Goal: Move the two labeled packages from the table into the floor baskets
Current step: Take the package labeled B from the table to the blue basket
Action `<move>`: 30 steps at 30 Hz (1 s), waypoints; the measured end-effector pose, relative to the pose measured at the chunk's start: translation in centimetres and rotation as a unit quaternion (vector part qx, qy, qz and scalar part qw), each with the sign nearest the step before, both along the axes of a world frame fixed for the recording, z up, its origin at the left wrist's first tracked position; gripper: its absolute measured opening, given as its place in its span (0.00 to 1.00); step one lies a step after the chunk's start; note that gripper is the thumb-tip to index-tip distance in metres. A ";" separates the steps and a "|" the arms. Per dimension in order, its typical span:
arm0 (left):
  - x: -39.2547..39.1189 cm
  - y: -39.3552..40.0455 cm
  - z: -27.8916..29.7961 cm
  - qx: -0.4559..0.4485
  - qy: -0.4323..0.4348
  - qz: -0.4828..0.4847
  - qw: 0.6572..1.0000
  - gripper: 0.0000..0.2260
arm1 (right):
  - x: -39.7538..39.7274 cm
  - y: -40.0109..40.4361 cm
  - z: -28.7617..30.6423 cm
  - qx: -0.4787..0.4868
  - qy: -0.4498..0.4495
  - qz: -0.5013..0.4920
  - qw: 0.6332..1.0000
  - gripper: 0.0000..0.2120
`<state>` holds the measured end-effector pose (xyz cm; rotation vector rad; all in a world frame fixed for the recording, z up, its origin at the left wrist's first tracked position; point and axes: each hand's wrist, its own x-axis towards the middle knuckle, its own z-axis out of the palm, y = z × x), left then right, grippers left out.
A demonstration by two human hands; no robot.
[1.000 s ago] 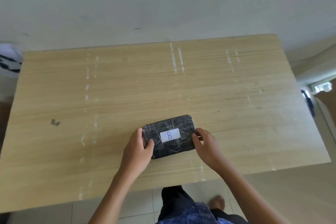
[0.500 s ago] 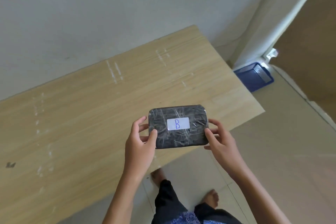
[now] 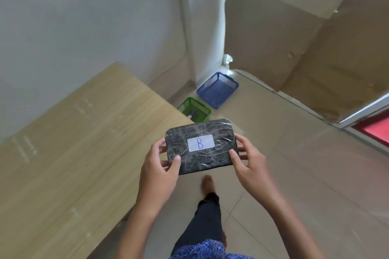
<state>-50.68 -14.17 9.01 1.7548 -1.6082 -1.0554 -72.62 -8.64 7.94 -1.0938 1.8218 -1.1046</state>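
Observation:
A black plastic-wrapped package [image 3: 210,157] with a white label marked "B" is held in the air past the table's right end, over the floor. My left hand [image 3: 160,170] grips its left end and my right hand [image 3: 248,164] grips its right end. On the floor ahead stand a green basket [image 3: 194,109] with a dark item inside and a blue basket [image 3: 217,89] beside it in the corner. The blue basket's inside looks bare. The wooden table [image 3: 73,153] lies to my left.
A white wall and a white pillar [image 3: 206,27] stand behind the baskets. A brown cardboard sheet [image 3: 294,38] leans at the right, with a red mat [image 3: 374,130] at the far right edge. My leg and bare foot [image 3: 207,185] show on the tiled floor below the package.
The package has been lifted off the table and carried right, past its end. The view has swung right, so both baskets have come into sight.

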 end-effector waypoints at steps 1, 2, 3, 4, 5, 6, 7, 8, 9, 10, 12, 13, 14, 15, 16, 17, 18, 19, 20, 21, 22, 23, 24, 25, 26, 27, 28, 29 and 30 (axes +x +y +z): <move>-1.5 -1.1 -0.2 0.001 0.005 -0.005 1.000 0.23 | -1.6 -0.8 0.0 -0.001 -0.001 -0.003 1.000 0.18; -2.8 -2.1 -0.3 0.003 0.010 -0.007 1.000 0.23 | -2.9 -1.6 0.1 0.002 -0.002 -0.004 1.000 0.18; -4.4 -3.3 -0.5 0.004 0.016 -0.010 1.000 0.23 | -4.6 -2.7 0.1 0.005 -0.004 -0.006 1.000 0.17; -6.0 -4.6 -0.6 0.005 0.024 -0.010 1.000 0.23 | -6.2 -3.9 0.1 0.007 -0.005 -0.009 1.000 0.17; -7.7 -6.0 -0.9 0.005 0.032 -0.006 0.999 0.22 | -7.9 -5.3 0.0 0.009 -0.003 -0.010 1.000 0.17; -9.3 -7.4 -1.1 0.009 0.046 0.000 0.999 0.22 | -9.5 -6.7 -0.1 0.012 0.004 -0.007 1.000 0.17; -10.7 -8.6 -1.2 0.019 0.063 0.005 0.998 0.21 | -10.8 -7.9 -0.1 0.015 0.012 -0.003 1.000 0.17; -12.3 -10.0 -1.2 0.035 0.084 0.011 0.996 0.21 | -12.4 -9.3 0.0 0.019 0.020 0.000 1.000 0.17; -13.8 -11.3 -1.2 0.053 0.104 0.017 0.993 0.20 | -13.8 -10.6 0.1 0.026 0.030 0.001 0.999 0.17; -15.4 -12.6 -1.2 0.068 0.122 0.025 0.990 0.20 | -15.3 -11.8 0.1 0.029 0.042 0.003 0.999 0.18; -18.2 -14.9 -1.4 0.082 0.146 0.033 0.985 0.21 | -17.8 -13.8 -0.1 0.030 0.056 0.007 0.998 0.19; -19.7 -16.2 -1.5 0.085 0.155 0.033 0.984 0.21 | -19.2 -15.0 -0.2 0.026 0.058 0.002 0.998 0.20; -21.1 -17.5 -1.7 0.093 0.162 0.031 0.982 0.21 | -20.5 -16.0 -0.4 0.024 0.058 -0.003 0.998 0.20; -22.5 -18.5 -1.9 0.101 0.164 0.029 0.981 0.21 | -21.7 -17.0 -0.6 0.025 0.056 -0.007 0.998 0.20; -23.6 -19.5 -2.0 0.105 0.161 0.027 0.981 0.21 | -22.8 -17.9 -0.7 0.027 0.050 -0.014 0.998 0.20; -24.6 -20.3 -2.0 0.104 0.155 0.024 0.982 0.21 | -23.7 -18.8 -0.6 0.028 0.036 -0.025 0.999 0.20; -25.7 -21.1 -2.0 0.104 0.149 0.023 0.983 0.21 | -24.9 -19.7 -0.6 0.031 0.011 -0.040 0.999 0.19; -26.8 -21.9 -2.0 0.105 0.145 0.026 0.984 0.21 | -26.0 -20.7 -0.5 0.038 -0.018 -0.057 0.997 0.19; -28.0 -22.8 -2.0 0.106 0.143 0.029 0.984 0.20 | -27.2 -21.7 -0.4 0.046 -0.044 -0.072 0.995 0.18; -29.1 -23.5 -2.1 0.107 0.136 0.032 0.984 0.20 | -28.4 -22.7 -0.4 0.054 -0.062 -0.082 0.993 0.17; -30.1 -24.2 -2.1 0.107 0.124 0.034 0.986 0.20 | -29.4 -23.6 -0.4 0.059 -0.070 -0.087 0.992 0.17; -31.3 -25.1 -2.3 0.105 0.112 0.037 0.987 0.20 | -30.5 -24.7 -0.4 0.061 -0.073 -0.087 0.992 0.16; -32.4 -25.9 -2.5 0.104 0.104 0.044 0.988 0.20 | -31.6 -25.7 -0.6 0.062 -0.072 -0.081 0.992 0.16; -33.6 -26.6 -2.6 0.101 0.102 0.053 0.988 0.21 | -32.7 -26.7 -0.7 0.060 -0.066 -0.070 0.994 0.15; -34.8 -27.4 -2.6 0.097 0.098 0.061 0.989 0.21 | -33.8 -27.9 -0.9 0.054 -0.056 -0.058 0.995 0.15; -35.8 -27.9 -2.7 0.093 0.087 0.064 0.990 0.21 | -34.8 -29.0 -1.1 0.046 -0.048 -0.049 0.997 0.14; -37.0 -28.5 -2.7 0.088 0.077 0.071 0.991 0.21 | -36.0 -30.3 -1.4 0.039 -0.042 -0.039 0.998 0.15; -38.1 -28.9 -2.8 0.083 0.073 0.084 0.990 0.21 | -37.2 -31.6 -1.6 0.035 -0.038 -0.023 0.998 0.15; -39.1 -29.3 -2.7 0.078 0.074 0.104 0.989 0.21 | -38.4 -32.9 -1.8 0.036 -0.036 -0.002 0.999 0.16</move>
